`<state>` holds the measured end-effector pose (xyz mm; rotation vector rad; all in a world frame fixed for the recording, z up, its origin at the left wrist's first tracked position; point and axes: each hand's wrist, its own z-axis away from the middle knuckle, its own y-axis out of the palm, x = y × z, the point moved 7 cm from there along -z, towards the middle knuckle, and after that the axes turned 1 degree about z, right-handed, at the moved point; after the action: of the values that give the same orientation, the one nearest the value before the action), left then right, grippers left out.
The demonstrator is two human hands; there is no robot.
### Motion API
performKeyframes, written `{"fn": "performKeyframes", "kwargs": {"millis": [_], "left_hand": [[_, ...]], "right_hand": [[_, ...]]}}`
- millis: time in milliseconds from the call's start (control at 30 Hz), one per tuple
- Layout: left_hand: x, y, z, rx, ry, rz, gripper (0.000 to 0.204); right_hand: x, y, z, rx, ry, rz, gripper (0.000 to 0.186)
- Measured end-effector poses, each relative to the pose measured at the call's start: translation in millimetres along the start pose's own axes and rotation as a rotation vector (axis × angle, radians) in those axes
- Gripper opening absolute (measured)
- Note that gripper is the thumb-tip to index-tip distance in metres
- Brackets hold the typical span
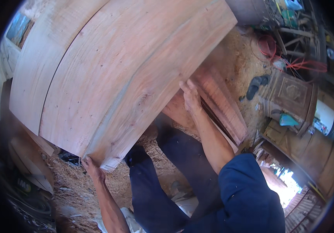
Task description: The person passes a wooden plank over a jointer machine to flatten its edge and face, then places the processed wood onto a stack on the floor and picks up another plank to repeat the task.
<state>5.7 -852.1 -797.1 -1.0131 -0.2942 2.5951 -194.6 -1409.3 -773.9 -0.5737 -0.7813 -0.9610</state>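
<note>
A wide, pale pinkish wooden board [112,70] with a grey streak and a knot slants across the middle, from my lower left to the upper right. My left hand [94,169] is closed on its near end, close to the corner. On the board's right long edge, my right hand [191,96] is closed too, with fingertips on the top face and the rest of the grip hidden under the wood. A second wide plank [50,62] lies alongside on the left, a narrow dark gap between the two.
Reddish planks [223,105] lie below the board on the right. Sawdust covers the floor [77,190] around my legs. Dark sandals [256,86], a carved wooden cabinet [291,93] and a white bucket [324,112] are to the right. Cables [31,206] lie at lower left.
</note>
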Motion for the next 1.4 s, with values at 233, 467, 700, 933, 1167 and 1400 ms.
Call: {"fn": "performKeyframes", "kwargs": {"millis": [233, 467, 700, 933, 1167, 1400], "left_hand": [[-18, -31, 75, -0.03, -0.284, -0.16, 0.084], [10, -147, 266, 0.462, -0.131, -0.917, 0.049], [-108, -49, 263, 1.073, 0.717, -1.381, 0.05], [-416, 18, 188, 0.738, 0.353, -0.781, 0.051], [-417, 50, 360, 0.877, 0.33, -1.005, 0.068], [-199, -3, 420, 1.187, 0.347, -2.036, 0.053]], "right_hand": [[17, -44, 60, -0.208, -0.166, 0.703, 0.061], [-25, -157, 326, 0.106, 0.406, 1.026, 0.053], [-106, -262, 602, -0.147, 0.32, 0.779, 0.034], [32, -150, 746, -0.263, 0.274, 0.37, 0.033], [-78, -169, 809, -0.377, 0.339, 0.344, 0.034], [-144, -147, 887, -0.62, 0.395, 0.269, 0.042]]}}
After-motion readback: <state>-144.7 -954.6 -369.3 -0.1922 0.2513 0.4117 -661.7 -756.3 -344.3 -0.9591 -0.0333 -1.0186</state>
